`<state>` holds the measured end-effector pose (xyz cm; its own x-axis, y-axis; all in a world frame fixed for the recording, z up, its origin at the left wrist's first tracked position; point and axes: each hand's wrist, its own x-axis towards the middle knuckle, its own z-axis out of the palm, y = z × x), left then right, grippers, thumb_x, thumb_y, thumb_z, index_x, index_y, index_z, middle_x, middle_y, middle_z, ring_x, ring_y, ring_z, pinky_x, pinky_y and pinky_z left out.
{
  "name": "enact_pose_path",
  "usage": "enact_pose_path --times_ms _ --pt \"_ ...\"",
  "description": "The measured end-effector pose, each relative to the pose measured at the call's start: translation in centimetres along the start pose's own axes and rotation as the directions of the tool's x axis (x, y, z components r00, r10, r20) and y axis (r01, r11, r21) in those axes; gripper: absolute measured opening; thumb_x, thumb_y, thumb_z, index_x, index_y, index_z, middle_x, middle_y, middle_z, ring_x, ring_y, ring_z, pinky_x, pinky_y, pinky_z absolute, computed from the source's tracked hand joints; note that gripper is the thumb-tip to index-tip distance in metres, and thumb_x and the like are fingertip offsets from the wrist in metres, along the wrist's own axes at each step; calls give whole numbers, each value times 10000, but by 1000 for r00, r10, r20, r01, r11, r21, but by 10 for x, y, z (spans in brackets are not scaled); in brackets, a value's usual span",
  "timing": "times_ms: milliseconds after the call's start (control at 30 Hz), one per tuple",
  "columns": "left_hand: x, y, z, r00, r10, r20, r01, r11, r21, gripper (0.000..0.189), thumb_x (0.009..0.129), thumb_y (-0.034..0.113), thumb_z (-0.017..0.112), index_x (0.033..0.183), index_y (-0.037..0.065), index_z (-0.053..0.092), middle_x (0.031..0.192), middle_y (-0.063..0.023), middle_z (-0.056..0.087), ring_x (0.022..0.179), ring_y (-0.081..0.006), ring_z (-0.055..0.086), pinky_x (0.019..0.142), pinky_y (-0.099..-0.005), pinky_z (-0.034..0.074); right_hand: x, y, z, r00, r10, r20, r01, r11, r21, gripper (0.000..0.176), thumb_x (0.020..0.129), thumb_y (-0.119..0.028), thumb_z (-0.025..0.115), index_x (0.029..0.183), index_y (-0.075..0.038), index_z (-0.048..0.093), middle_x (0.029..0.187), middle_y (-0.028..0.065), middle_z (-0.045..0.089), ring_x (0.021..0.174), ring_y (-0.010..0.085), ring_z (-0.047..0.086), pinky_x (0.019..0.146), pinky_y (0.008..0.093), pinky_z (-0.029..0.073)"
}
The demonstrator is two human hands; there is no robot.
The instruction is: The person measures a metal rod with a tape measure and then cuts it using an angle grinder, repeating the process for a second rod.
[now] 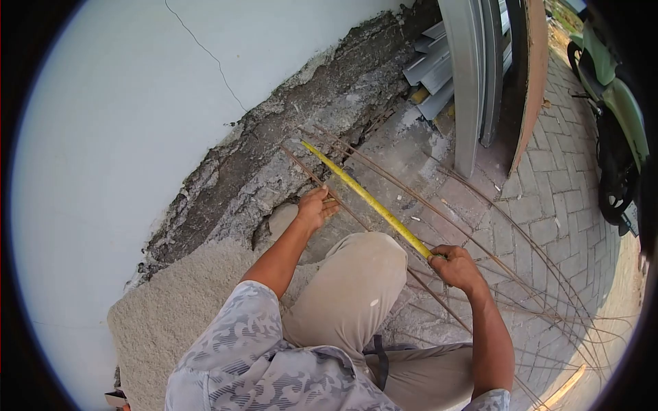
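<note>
A yellow tape measure blade [373, 204] runs out at a slant from my right hand [456, 266], which is closed on its near end. Its far tip lies close to the broken foot of the wall. Beside it, to the left and roughly parallel, is a thin rusty steel rod [353, 214]. My left hand [317, 207] pinches this rod near its far end, with the lower fingers partly stretched out. Something small and yellowish shows at those fingers, too small to name. My knee partly covers the rod's middle.
More long rods [439, 214] lie across the paving [541, 205] to the right. A heap of sand [185, 301] sits left, against the cracked white wall [123, 137]. Grey metal profiles [462, 89] and a brown board [533, 75] stand upright ahead; a motorcycle [617, 116] is parked far right.
</note>
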<state>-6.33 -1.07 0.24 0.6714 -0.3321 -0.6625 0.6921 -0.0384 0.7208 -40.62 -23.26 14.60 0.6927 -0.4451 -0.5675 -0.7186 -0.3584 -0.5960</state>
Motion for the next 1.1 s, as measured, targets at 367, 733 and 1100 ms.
enact_pose_path --times_ms 367,733,1100 --pt "5 14 1 995 40 91 -46 997 68 159 1005 147 644 1083 9 655 1002 -127 692 804 -254 688 717 -410 635 30 -26 18 998 -49 34 50 999 -13 448 863 -326 598 1173 -36 742 1070 289 712 1049 406 688 964 413 515" --pt "-1 20 25 987 140 81 -150 980 130 160 997 68 574 1077 -41 658 992 -172 721 772 -265 733 655 -358 641 62 -49 31 991 -85 104 86 996 -4 449 877 -322 559 1170 -33 739 1165 267 698 1122 405 660 1013 409 491" --pt "1 17 21 984 154 84 -166 975 151 230 1009 64 524 1157 -59 650 1046 -181 725 822 -281 739 718 -375 646 68 -59 36 982 -68 177 73 997 -21 435 898 -330 538 1147 -41 747 1162 250 703 1101 403 664 1002 412 493"
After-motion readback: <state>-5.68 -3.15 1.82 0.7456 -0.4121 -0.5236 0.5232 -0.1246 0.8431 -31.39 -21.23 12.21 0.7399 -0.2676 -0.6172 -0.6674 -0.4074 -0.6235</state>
